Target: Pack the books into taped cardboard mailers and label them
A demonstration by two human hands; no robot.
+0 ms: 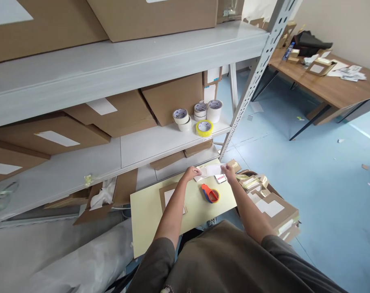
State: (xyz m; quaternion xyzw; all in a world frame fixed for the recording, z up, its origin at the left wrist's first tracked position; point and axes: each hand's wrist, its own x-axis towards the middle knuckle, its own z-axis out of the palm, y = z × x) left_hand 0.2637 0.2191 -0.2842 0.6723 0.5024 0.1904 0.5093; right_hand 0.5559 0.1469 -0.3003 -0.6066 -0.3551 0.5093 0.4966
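Observation:
A white paper strip (212, 169), perhaps a label sheet, is stretched between my two hands above the far edge of the small pale-yellow table (143, 219). My left hand (192, 173) pinches its left end, and my right hand (229, 171) grips the right end. Just below the right hand lies a small spiral notepad (220, 179) with a red mark. An orange tape dispenser (208, 191) with blue and yellow parts rests nearer to me. Partly behind my left forearm is a flat brown cardboard piece (164, 190) bearing a white label.
Behind the table stands a grey metal shelf (148, 140) with large cartons (175, 97), white tape rolls (214, 110) and a yellow roll (204, 127). Packed boxes (282, 209) are piled at the table's right. A brown desk (349, 91) is farther right.

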